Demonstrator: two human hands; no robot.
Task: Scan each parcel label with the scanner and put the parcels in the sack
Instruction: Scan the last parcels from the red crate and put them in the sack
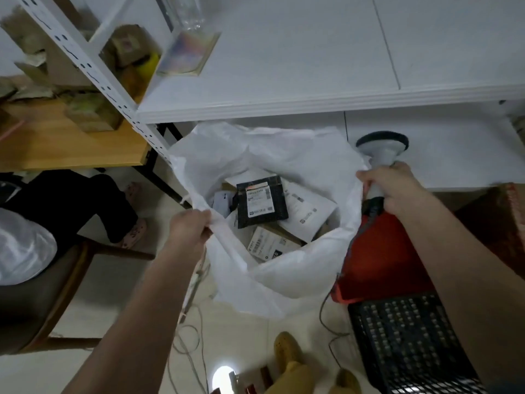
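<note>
Fingers of my left hand (191,228) are pinched on the near-left rim of the white sack (284,155), pulling its mouth wide; inside, on the bottom, lie the parcels: a black parcel (261,204) with its white label up, a white mailer (308,213) just right of it, a labelled box (268,245) nearer me; my right hand (393,186) clamps the sack's right rim together with the grey scanner (382,149), head pointing away toward the white shelf (312,103); a red bin (383,260) touches the sack's right side, a black crate (409,342) just beside it.
</note>
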